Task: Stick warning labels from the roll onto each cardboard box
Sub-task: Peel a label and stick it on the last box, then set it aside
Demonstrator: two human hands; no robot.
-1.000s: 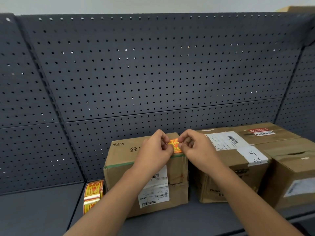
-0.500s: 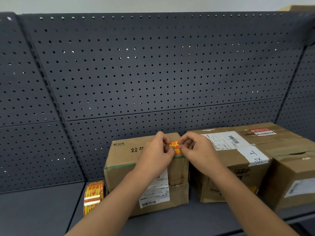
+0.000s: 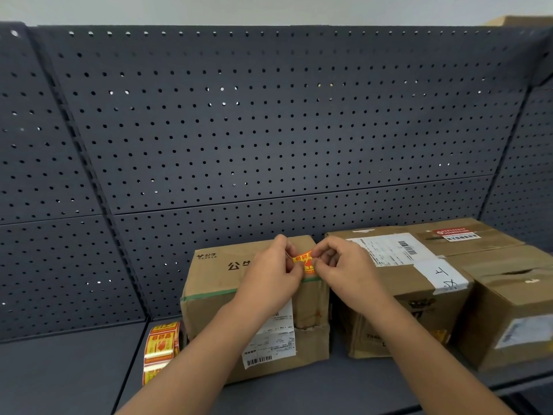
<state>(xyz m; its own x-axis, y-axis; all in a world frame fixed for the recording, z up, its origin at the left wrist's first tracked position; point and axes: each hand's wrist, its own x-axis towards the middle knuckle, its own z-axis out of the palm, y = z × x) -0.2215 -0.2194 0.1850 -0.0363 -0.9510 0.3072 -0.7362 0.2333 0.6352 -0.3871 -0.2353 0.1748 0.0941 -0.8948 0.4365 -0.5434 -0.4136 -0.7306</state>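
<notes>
A small orange and red warning label is held above the top right corner of the left cardboard box. My left hand pinches its left side and my right hand pinches its right side. The roll of warning labels stands on the shelf just left of that box. A larger cardboard box with a white shipping slip sits to the right. A third cardboard box stands at the far right.
A dark perforated metal back panel rises behind the boxes. The grey shelf surface stretches to the left of the roll. Its front edge runs along the lower right.
Both hands have stayed together over the left box with the label between them. The fingers have shifted slightly on the label.
</notes>
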